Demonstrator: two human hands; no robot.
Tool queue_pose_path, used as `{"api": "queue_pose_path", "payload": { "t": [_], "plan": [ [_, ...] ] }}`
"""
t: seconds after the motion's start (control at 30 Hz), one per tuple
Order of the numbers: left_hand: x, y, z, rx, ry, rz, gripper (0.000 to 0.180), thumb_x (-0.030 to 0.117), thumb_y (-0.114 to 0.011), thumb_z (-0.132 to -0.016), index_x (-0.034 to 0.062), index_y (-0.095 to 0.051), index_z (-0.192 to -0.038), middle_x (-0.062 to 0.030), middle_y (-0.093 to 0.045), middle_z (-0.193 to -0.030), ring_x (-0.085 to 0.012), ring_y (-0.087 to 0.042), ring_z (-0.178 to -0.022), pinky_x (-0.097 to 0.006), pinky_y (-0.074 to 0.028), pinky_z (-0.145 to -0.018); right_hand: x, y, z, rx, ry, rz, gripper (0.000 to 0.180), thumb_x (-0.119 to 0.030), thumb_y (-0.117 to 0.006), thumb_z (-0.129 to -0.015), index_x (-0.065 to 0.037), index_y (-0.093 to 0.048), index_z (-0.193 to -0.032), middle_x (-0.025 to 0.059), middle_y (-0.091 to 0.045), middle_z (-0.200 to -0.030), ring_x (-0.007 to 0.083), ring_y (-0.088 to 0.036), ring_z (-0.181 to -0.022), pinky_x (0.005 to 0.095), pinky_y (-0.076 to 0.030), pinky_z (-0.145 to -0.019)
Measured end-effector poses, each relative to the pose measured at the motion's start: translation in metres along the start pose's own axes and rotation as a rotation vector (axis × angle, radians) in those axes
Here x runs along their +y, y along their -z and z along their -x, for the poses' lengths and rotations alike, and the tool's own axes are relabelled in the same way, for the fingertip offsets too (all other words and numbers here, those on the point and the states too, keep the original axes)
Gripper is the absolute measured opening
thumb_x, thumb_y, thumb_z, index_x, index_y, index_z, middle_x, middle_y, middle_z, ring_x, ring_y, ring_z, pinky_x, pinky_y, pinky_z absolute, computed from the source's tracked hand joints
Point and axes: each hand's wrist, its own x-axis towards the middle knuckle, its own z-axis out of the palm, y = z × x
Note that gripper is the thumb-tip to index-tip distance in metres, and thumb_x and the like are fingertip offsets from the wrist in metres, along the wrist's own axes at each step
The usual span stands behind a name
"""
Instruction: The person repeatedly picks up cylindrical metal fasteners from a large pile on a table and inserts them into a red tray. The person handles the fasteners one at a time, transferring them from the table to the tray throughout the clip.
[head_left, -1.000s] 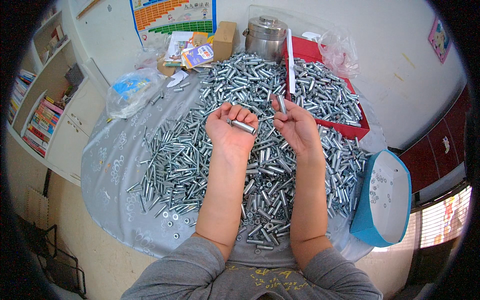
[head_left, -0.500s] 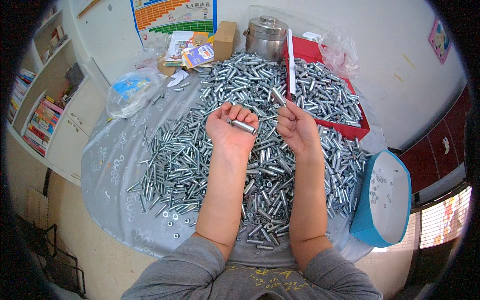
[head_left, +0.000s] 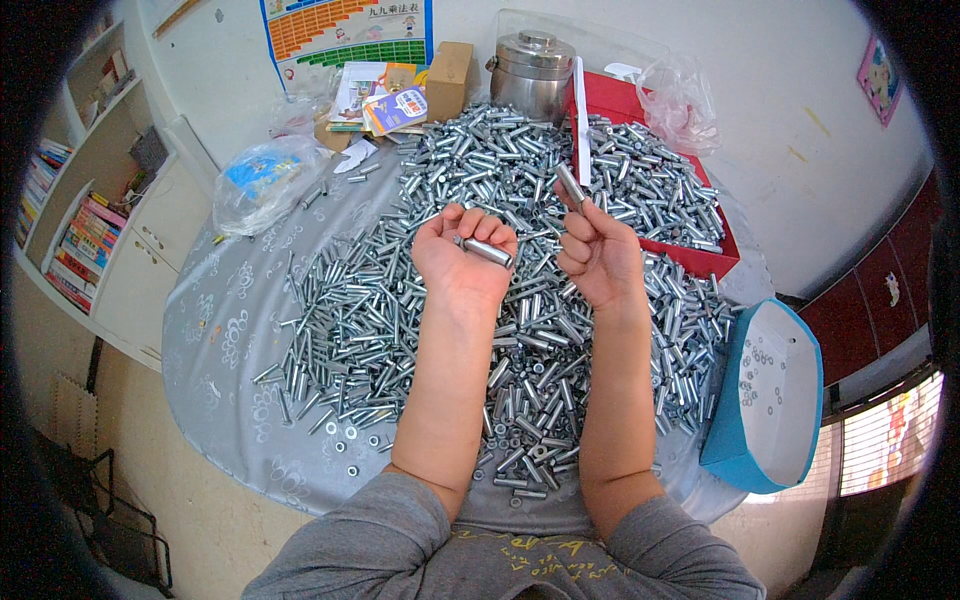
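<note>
Palm up over the pile, my left hand (head_left: 455,268) has its fingers curled around a shiny metal sleeve (head_left: 489,252), which lies across the palm. My right hand (head_left: 608,262) is raised to the right of it, thumb and fingers pinching another slim metal sleeve (head_left: 570,184) that points up and to the left. The two hands are apart. Beneath them spreads a large heap of silvery metal sleeves and bolts (head_left: 350,300). A few loose nuts and washers (head_left: 351,434) lie at its near left edge.
A red box (head_left: 715,262) full of metal sleeves stands at the back right. Near the right table edge is a blue bin (head_left: 818,400) with small rings inside. A steel pot (head_left: 535,80), a cardboard box (head_left: 451,82) and a plastic bag (head_left: 265,185) line the back.
My right hand has tilted and moved slightly, lifting the far end of its sleeve up and to the right. My left hand stays where it was with its sleeve.
</note>
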Motion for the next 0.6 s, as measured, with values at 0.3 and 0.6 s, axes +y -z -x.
{"api": "queue_pose_path", "payload": {
  "t": [0.3,0.6],
  "plan": [
    [0.0004,0.0004,0.0001,-0.014,0.01,0.013,0.022,0.017,-0.028,-0.078,0.0126,-0.037,-0.059,0.0032,-0.028,-0.048,-0.0102,-0.026,-0.045,-0.024,-0.025,-0.045,-0.0018,-0.0055,0.0015,0.013,-0.03,-0.019,0.038,-0.025,-0.032,-0.084,0.001,-0.041,-0.109,-0.0064,-0.022,-0.054,0.0048,-0.02,-0.042,0.0189,-0.016,-0.037],
    [0.0006,0.0005,-0.0001,-0.014,0.01,0.019,0.022,0.016,-0.029,-0.078,0.0122,-0.037,-0.059,0.0031,-0.028,-0.047,-0.0099,-0.026,-0.044,-0.024,-0.025,-0.045,-0.001,0.0031,-0.0009,-0.15,-0.158,-0.04,0.026,-0.029,-0.027,-0.085,-0.011,-0.03,-0.067,-0.0032,-0.024,-0.056,0.0078,-0.02,-0.043,0.0197,-0.017,-0.038]
  ]
}}
